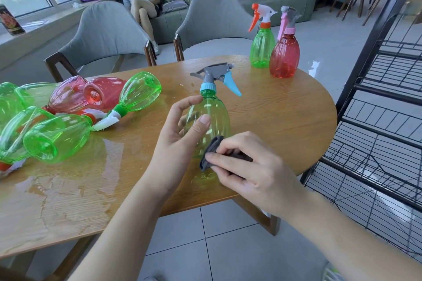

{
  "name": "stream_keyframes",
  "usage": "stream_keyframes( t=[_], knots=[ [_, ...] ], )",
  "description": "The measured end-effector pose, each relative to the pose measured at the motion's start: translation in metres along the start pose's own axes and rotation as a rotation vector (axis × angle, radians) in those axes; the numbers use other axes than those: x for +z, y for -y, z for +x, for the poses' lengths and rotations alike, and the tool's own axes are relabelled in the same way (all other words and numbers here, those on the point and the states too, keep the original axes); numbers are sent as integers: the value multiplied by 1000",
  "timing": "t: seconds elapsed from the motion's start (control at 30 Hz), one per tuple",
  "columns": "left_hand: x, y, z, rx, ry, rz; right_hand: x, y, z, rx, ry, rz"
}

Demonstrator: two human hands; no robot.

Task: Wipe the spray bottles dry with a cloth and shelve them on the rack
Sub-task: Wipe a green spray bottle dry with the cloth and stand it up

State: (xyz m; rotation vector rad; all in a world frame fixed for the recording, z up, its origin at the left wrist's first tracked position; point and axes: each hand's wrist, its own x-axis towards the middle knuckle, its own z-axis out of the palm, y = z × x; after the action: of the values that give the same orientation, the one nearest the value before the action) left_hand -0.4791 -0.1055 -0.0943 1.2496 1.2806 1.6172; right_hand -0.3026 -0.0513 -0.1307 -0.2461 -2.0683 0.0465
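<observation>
- Partly hidden, the lower body of the green spray bottle [209, 121] sits behind both hands, so its base cannot be made out.
- Its long axis runs near to far, almost upright, with the grey trigger head [213, 72] at the far end and the blue trigger lever pointing right.
- The left hand [175, 137] holds this bottle above the near edge of the wooden table [274, 107], thumb on the front, forefinger curled at the neck.
- The right hand [255, 166] pinches a dark grey cloth [213, 151] against the bottle's lower right side, fingers bunched together on the fabric.
- At left, a heap of green and red bottles [68, 116] lies on its side, cut off by the frame edge, with water pooled on the tabletop.
- Far right on the table, a green bottle [262, 50] and a red bottle [284, 55] stand upright, touching.
- The black wire rack [383, 107] at right is cropped.
</observation>
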Motion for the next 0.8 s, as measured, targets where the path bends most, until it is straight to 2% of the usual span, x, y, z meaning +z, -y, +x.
stream_keyframes(
  t=[0.13,0.3,0.57,0.8],
  knots=[
    [-7,2,-1,6,23,23,-3,-5,-4,75,-22,51],
    [-11,1,-4,24,141,8,-2,-6,5,200,-100,68],
    [-16,-3,-5,99,238,202,-9,-16,27,415,-179,-5],
    [-11,-6,-4,118,171,297,-3,-7,8,369,-170,2]
  ],
)
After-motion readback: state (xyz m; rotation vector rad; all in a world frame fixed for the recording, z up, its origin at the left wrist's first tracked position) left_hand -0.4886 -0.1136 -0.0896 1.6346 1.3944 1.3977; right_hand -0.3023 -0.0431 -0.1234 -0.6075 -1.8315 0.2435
